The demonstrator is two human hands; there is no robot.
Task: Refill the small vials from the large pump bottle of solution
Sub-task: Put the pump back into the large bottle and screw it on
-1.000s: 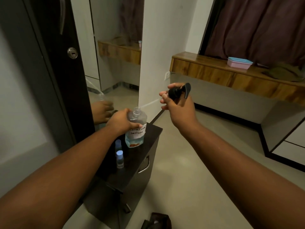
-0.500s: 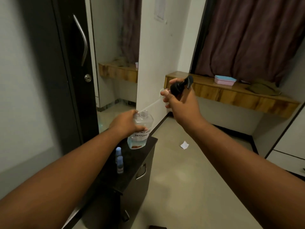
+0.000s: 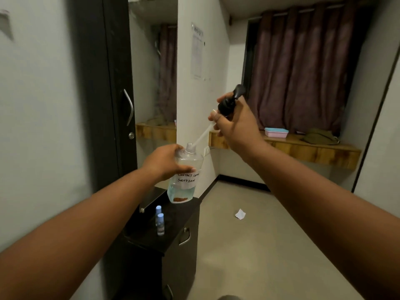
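Here, nearest, two small blue-capped clear vials [image 3: 160, 223] stand capped on the dark cabinet top [image 3: 173, 226]. Just beyond, the left hand [image 3: 165, 162] grasps the shoulder of the clear plastic bottle labelled "contact lens solution" [image 3: 185, 176], held just above the far end of the cabinet top. Farther right, the right hand [image 3: 234, 124] clenches the black pump head [image 3: 229, 100], its white dip tube [image 3: 200, 137] slanting into the bottle neck. Step in hand: apparently pump removal. Next, uncapping a vial seems required.
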